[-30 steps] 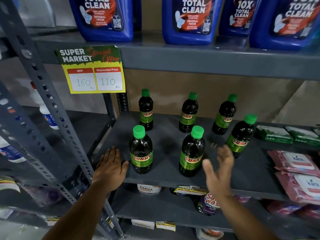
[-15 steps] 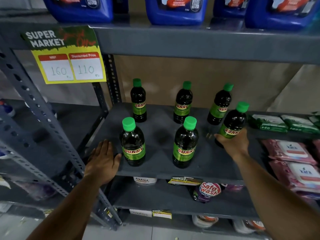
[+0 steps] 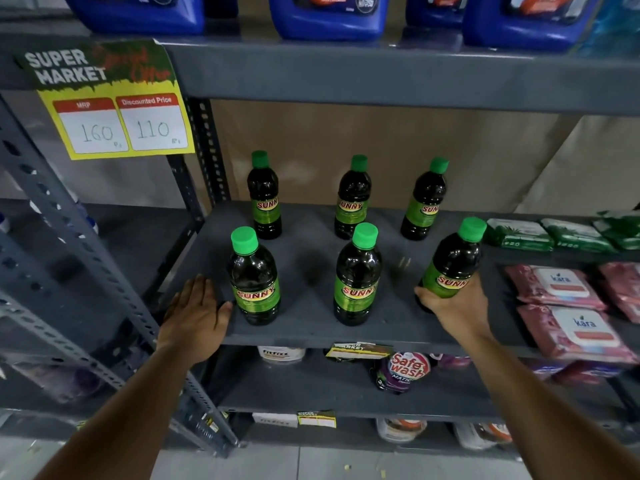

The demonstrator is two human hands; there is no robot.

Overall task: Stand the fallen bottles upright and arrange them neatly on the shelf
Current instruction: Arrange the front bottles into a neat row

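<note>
Several dark Sunny bottles with green caps stand on the grey shelf [image 3: 311, 261] in two rows. The back row holds three: left [image 3: 264, 197], middle [image 3: 352, 199], right [image 3: 424, 201]. In front stand a left bottle [image 3: 254, 277] and a middle bottle [image 3: 356, 276]. My right hand [image 3: 450, 306] is wrapped around the base of the front right bottle [image 3: 455, 259], which leans slightly right. My left hand [image 3: 195, 315] lies flat with fingers apart on the shelf's front left corner, its thumb just short of the front left bottle.
Blue Total Clean jugs [image 3: 329, 12] fill the shelf above. A yellow price sign [image 3: 107, 102] hangs at upper left. Green packs [image 3: 519, 233] and pink Kara wipe packs [image 3: 568, 306] lie to the right. A slotted metal upright [image 3: 83, 258] crosses the left. Products sit on lower shelves.
My right hand reached from mid-air to the front right bottle, took hold of its base and drew it forward, level with the front row. The left hand stayed flat on the shelf corner.
</note>
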